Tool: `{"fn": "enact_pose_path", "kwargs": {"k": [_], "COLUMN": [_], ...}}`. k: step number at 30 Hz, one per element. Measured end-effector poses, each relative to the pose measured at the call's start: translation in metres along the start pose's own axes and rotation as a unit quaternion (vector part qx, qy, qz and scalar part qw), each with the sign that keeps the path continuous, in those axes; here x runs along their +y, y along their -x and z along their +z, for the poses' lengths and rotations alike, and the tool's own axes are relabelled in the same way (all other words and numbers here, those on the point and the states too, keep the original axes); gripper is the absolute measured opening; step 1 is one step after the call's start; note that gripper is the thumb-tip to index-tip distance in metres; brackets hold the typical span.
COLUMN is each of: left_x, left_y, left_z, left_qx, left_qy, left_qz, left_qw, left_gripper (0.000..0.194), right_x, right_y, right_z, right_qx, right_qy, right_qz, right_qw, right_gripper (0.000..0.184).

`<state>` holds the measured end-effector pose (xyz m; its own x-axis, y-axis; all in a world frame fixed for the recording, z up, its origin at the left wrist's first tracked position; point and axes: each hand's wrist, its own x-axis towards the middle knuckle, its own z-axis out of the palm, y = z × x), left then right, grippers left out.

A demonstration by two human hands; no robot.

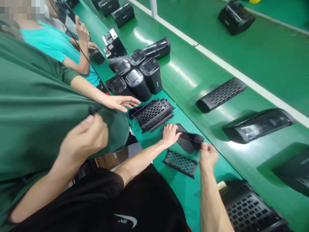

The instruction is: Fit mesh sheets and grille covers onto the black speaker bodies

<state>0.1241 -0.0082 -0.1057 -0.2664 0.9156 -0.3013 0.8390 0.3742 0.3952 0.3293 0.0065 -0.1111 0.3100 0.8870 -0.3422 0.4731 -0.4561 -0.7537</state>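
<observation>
Left hand, right hand: fingertips closed on blurred black sheet. Black fabric garment: white swoosh. Black plastic casing: lettering illegible.

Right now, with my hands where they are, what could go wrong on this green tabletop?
The motion-blurred black piece at the fingers of your right hand might slip or bend. Your left hand, close to the flat dark-grey sheets, could push them askew. The uneven stack of black perforated panels may slide if the green-sleeved co-worker's outstretched hand brushes it.
</observation>
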Motion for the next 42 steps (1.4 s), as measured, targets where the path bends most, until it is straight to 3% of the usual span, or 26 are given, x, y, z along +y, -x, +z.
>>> {"fn": "enact_pose_path", "kwargs": {"k": [5,8,10,12,14,15,16,17,19,20,21,22,23,25,27,31,33,35,37,39,42], "left_x": [0.002,0.005,0.010,0.020,0.034,0.042,0.049,0.056,0.069,0.074,0.077,0.080,0.080,0.071,0.045,-0.047,-0.086,-0.107,-0.111,-0.110,-0.110], "left_y": [-0.005,-0.010,-0.010,-0.006,0.006,0.015,0.026,0.037,0.060,0.070,0.080,0.089,0.096,0.109,0.119,0.130,0.132,0.133,0.134,0.138,0.143], "left_z": [-0.004,-0.010,-0.018,-0.029,-0.038,-0.041,-0.043,-0.043,-0.040,-0.037,-0.035,-0.035,-0.038,-0.060,-0.105,-0.219,-0.254,-0.267,-0.267,-0.270,-0.283], "left_qx": [-0.006,-0.011,-0.010,0.001,-0.013,-0.052,-0.119,-0.207,-0.373,-0.416,-0.424,-0.406,-0.372,-0.297,-0.244,-0.145,-0.047,0.000,-0.005,-0.012,-0.018], "left_qy": [0.012,0.026,0.038,0.051,0.140,0.225,0.328,0.433,0.575,0.610,0.631,0.640,0.635,0.579,0.498,0.439,0.326,0.216,0.152,0.122,0.102], "left_qz": [-0.001,-0.007,-0.015,-0.015,-0.004,-0.002,-0.009,-0.023,-0.058,-0.071,-0.079,-0.082,-0.085,-0.094,-0.099,-0.103,-0.079,-0.068,-0.059,-0.040,-0.041], "left_qw": [1.000,1.000,0.999,0.999,0.990,0.973,0.937,0.877,0.726,0.671,0.645,0.647,0.671,0.754,0.826,0.881,0.941,0.974,0.987,0.992,0.994], "left_gripper": [0.030,0.028,0.030,0.031,0.035,0.039,0.044,0.053,0.077,0.086,0.090,0.088,0.081,0.068,0.060,0.053,0.053,0.051,0.047,0.046,0.052], "right_x": [0.016,0.013,0.005,-0.007,-0.016,-0.018,-0.019,-0.018,-0.012,-0.008,-0.004,0.001,0.005,0.012,0.017,0.021,0.020,0.020,0.019,0.017,0.016], "right_y": [-0.023,-0.017,0.000,0.024,0.050,0.063,0.074,0.084,0.100,0.105,0.109,0.112,0.115,0.118,0.122,0.133,0.137,0.138,0.135,0.131,0.127], "right_z": [-0.091,-0.139,-0.159,-0.168,-0.166,-0.162,-0.156,-0.150,-0.137,-0.130,-0.124,-0.117,-0.111,-0.100,-0.090,-0.080,-0.081,-0.083,-0.084,-0.083,-0.076], "right_qx": [0.167,0.237,0.220,0.143,0.045,-0.003,-0.049,-0.093,-0.159,-0.171,-0.174,-0.172,-0.169,-0.169,-0.176,-0.172,-0.175,-0.209,-0.249,-0.272,-0.278], "right_qy": [-0.159,-0.237,-0.316,-0.393,-0.429,-0.435,-0.438,-0.442,-0.450,-0.454,-0.458,-0.460,-0.462,-0.459,-0.449,-0.456,-0.485,-0.505,-0.498,-0.448,-0.301], "right_qz": [0.053,0.053,0.039,0.026,0.029,0.036,0.045,0.056,0.084,0.100,0.114,0.127,0.138,0.155,0.154,0.147,0.176,0.208,0.218,0.206,0.172], "right_qw": [0.972,0.941,0.922,0.908,0.902,0.900,0.896,0.891,0.875,0.869,0.864,0.862,0.860,0.858,0.863,0.861,0.839,0.811,0.802,0.827,0.896], "right_gripper": [0.029,0.025,0.019,0.015,0.011,0.011,0.013,0.017,0.024,0.026,0.026,0.025,0.021,0.014,0.013,0.018,0.019,0.027,0.049,0.069,0.083]}}
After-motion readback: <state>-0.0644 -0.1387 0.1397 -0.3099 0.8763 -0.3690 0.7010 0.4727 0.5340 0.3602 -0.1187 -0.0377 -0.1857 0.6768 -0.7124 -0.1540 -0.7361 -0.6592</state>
